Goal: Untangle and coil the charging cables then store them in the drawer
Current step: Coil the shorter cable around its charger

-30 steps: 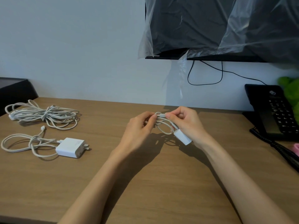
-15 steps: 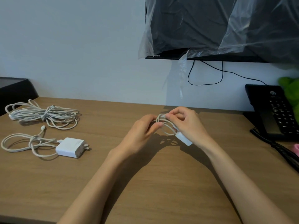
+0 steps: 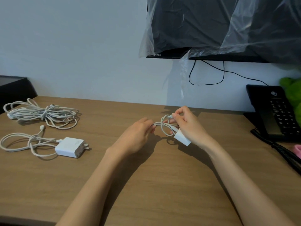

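While both hands are held up just above the middle of the table [image 3: 146, 185], a short white cable [image 3: 158, 123] is stretched between them. The left hand [image 3: 138, 134] has its fingers curled round the cable's strands, pinching them at the fingertips, with the back of the hand turned up. The right hand [image 3: 189, 126] is just beside it, and its thumb and forefinger pinch the cable's tip above the loops. The lower fingers of that hand are curled against a small white plug block [image 3: 182, 139], which pokes out beneath the palm and points down toward the tabletop. A couple of loose loops of the cable hang in the gap between the two hands, clear of the wood and casting a shadow on it.

Well off to the left, near the far edge of the table, lies a tangled bundle [image 3: 42, 114] of pale cable, knotted around its middle. Nearer the front edge on that same side sits a white adapter [image 3: 70, 146] with its prongs out, and its own cord [image 3: 21, 141] sprawls in loose rings to its left. At the right edge stands a black telephone [image 3: 276, 115], well apart from the hands. On the wall above hangs a dark screen [image 3: 195, 26] draped in clear plastic.
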